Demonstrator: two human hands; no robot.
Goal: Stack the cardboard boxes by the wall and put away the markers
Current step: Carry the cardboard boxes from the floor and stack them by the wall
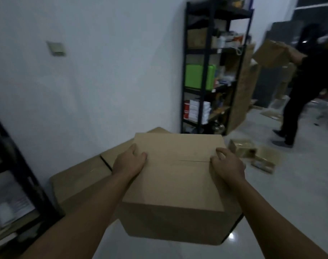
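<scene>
A closed brown cardboard box (175,186) is in front of me, above the pale floor. My left hand (128,162) grips its top left edge. My right hand (227,164) grips its top right edge, fingers curled at the flap seam. Behind it to the left, a larger cardboard box (81,182) rests on the floor against the white wall (103,71), with another box (122,146) beside it. No markers are visible.
A black metal shelf rack (213,71) with a green case and small boxes stands by the wall. Small cartons (252,152) lie on the floor at right. A person in dark clothes (305,85) carries a box at far right. Another dark rack (13,184) is at left.
</scene>
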